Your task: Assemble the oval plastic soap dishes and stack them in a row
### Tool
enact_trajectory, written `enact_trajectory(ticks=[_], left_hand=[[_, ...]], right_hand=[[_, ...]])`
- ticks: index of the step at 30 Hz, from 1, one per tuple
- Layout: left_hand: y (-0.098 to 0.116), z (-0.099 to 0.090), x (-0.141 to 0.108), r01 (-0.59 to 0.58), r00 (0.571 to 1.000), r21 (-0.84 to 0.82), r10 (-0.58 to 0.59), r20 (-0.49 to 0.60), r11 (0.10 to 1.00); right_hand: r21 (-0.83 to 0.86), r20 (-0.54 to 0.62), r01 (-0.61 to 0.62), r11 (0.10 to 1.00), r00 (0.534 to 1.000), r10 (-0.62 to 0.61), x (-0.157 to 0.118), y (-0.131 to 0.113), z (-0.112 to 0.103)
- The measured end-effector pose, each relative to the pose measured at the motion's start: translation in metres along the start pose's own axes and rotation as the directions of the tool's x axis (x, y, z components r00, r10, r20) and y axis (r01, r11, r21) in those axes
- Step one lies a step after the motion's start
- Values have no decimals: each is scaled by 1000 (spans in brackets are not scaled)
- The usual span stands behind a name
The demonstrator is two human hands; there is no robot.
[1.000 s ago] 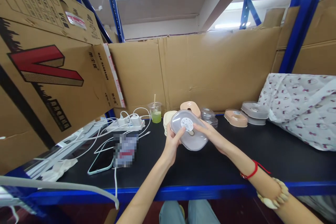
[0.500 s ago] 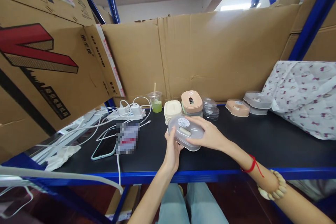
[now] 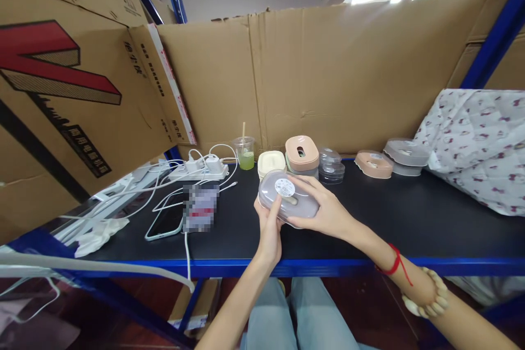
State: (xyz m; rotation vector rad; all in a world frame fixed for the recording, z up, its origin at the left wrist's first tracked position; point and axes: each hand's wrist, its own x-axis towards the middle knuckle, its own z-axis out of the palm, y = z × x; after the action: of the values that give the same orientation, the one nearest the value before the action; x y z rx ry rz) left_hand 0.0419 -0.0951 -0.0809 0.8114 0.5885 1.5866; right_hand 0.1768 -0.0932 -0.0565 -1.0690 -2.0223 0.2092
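Between both hands, above the front of the black tabletop, I hold a grey oval plastic box [image 3: 301, 205] with a clear cover and a round white label. My left hand [image 3: 268, 224] grips its left side from below, the thumb reaching up onto the top by the label. The fingers of my right hand [image 3: 324, 205] wrap round its right end. Just behind the box stand a stack of cream square lids [image 3: 271, 162] and a peach piece with an oval slot [image 3: 302, 152], set on grey and green ones. Clear plastic covers [image 3: 331, 167] are stacked to the right of these.
Further right sit a peach covered box [image 3: 373, 164] and stacked grey covered boxes [image 3: 406, 154], beside a patterned white cloth [image 3: 484, 147]. On the left lie a phone [image 3: 164, 223], a crumpled tissue [image 3: 100, 236], cables and a power strip [image 3: 197, 170]. A drink cup [image 3: 245, 156] stands behind.
The grey box has been tilted up a little, and my left thumb has slid to the label's lower edge. The whole view has shifted slightly.
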Motion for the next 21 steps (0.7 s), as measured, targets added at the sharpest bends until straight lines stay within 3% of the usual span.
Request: enact_trajectory(ticks=[5, 8, 10, 11, 13, 15, 17, 19, 21], left_hand=[[-2, -3, -1, -47, 996, 16, 46, 77, 999], [-2, -18, 1, -45, 989, 191, 17, 146, 980], [1, -32, 5, -114, 987, 456, 48, 155, 883], [3, -39, 7, -182, 979, 603, 90, 180, 777], [7, -49, 12, -246, 963, 742, 73, 259, 623], [10, -55, 18, -338, 916, 766, 3, 402, 547], [12, -57, 23, -402, 853, 740, -73, 517, 540], [11, -58, 27, -420, 815, 708, -106, 569, 568], [10, -58, 29, -431, 808, 685, -86, 583, 587]], right_hand=[[-112, -26, 26, 993, 999, -29, -2, 2, -3], [-36, 44, -29, 999, 999, 31, 0, 18, -12], [66, 154, -51, 997, 987, 40, 1, 32, -18], [110, 209, -47, 993, 978, 23, 1, 38, -20], [160, 294, -23, 987, 956, -25, 0, 47, -22], [163, 357, -5, 987, 932, -54, -1, 51, -22], [162, 407, -12, 987, 912, -56, -3, 51, -21], [143, 447, -38, 989, 894, -30, -3, 51, -20], [104, 469, -52, 993, 883, -3, -4, 51, -21]])
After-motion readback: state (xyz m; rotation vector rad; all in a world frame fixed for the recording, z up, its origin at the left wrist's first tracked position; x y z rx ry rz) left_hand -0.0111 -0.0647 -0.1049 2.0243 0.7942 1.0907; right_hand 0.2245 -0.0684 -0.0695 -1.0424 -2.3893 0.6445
